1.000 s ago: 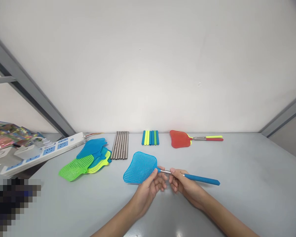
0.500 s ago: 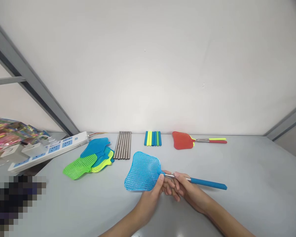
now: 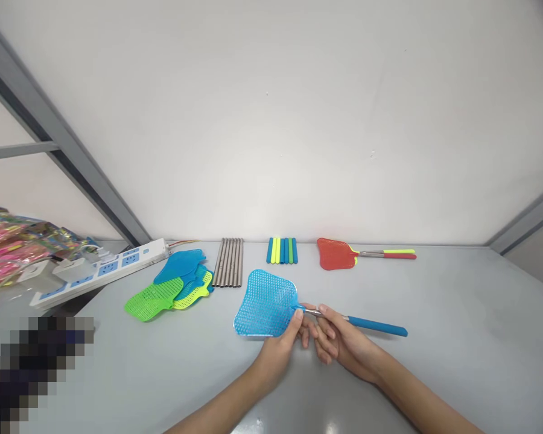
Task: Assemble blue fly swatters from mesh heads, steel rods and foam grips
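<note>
Both hands hold a blue fly swatter with a mesh head, a metal rod and a blue sleeve grip, tilted slightly down to the right above the table. My left hand pinches the neck where the head meets the rod, thumb on top. Farther right, my right hand is closed on the metal rod, just short of the blue grip. Left of them lie loose swatter heads: a green one, a yellow one and blue ones. Several metal rods lie in a row beyond.
Several coloured sleeve grips lie at the back middle. To their right are a red swatter head and two grips on metal rods. A power strip with plugs and shiny bagged goods are at the left. A wall stands behind the table.
The view has shifted slightly. The swatter is a little higher in view, and my right hand has moved slightly away from my left along the rod.
</note>
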{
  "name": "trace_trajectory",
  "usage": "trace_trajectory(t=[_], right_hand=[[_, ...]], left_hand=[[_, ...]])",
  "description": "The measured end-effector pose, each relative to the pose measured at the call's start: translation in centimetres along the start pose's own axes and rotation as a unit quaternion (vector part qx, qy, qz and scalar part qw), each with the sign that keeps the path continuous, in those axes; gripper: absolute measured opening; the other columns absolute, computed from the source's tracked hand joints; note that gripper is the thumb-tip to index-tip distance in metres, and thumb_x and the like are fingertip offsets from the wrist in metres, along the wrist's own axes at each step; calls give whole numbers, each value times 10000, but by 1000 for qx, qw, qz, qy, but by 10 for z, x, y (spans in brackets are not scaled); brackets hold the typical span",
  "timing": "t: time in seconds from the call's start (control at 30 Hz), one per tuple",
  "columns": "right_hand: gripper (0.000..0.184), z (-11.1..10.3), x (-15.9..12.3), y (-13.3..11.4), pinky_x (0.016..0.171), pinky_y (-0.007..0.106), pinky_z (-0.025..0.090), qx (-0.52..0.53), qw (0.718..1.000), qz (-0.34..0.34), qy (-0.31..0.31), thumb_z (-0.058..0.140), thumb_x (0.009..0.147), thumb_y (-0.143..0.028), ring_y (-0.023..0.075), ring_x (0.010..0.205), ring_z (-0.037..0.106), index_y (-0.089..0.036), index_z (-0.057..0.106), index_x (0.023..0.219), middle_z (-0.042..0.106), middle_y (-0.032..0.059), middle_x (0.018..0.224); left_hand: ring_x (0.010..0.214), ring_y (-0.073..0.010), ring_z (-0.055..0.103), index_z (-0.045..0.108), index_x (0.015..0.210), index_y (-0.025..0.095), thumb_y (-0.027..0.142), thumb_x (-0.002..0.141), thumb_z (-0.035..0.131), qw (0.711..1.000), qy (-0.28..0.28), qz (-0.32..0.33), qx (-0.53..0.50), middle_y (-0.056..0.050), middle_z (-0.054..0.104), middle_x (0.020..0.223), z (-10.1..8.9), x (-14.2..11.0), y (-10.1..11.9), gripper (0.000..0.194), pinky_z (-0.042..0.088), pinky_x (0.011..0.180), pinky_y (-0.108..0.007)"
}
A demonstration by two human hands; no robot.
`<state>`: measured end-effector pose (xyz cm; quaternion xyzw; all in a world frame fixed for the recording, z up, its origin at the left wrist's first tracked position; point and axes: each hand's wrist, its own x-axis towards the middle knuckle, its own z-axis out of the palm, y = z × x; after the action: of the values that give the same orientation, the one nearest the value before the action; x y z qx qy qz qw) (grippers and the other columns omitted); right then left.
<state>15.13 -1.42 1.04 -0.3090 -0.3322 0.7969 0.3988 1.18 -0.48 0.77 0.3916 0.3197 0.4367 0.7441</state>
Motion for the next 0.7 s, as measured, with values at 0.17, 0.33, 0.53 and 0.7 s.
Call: trace_trajectory(t=[0.17, 0.33, 0.53, 0.7], right_hand=[[430, 0, 2, 0, 551, 261, 329, -8, 999, -13, 34, 394, 749, -532, 111, 456, 429, -177, 370, 508, 363, -44, 421], [399, -5, 3, -4, 489, 247, 268, -6, 994, -62, 88, 476, 755, -417, 78, 413, 313, -182, 303, 483, 257, -66, 444], [427, -21, 4, -14, 463, 255, 239, -2, 988, -99, 121, 488, 740, -433, 81, 409, 276, -191, 265, 468, 210, -68, 442], [436, -33, 2, -26, 455, 263, 251, 3, 984, -107, 143, 456, 724, -503, 93, 416, 276, -191, 301, 462, 218, -58, 448]], left_hand=[[595, -96, 443, 608, 866, 153, 339, 787, 456, 999, 15, -8, -35, -39, 545, 771, 0, 3, 6, 253, 357, 625, -248], [612, -103, 459, 600, 914, 161, 341, 764, 492, 998, 38, 21, -41, -48, 547, 838, -1, 4, 8, 258, 358, 610, -263], [633, -123, 495, 602, 786, 160, 279, 732, 544, 993, 78, 60, -58, -18, 567, 734, -8, 6, 17, 142, 370, 596, -263], [775, -156, 529, 589, 917, 162, 211, 728, 547, 992, 82, 68, -75, -46, 599, 903, -18, 11, 29, 200, 385, 660, -265]])
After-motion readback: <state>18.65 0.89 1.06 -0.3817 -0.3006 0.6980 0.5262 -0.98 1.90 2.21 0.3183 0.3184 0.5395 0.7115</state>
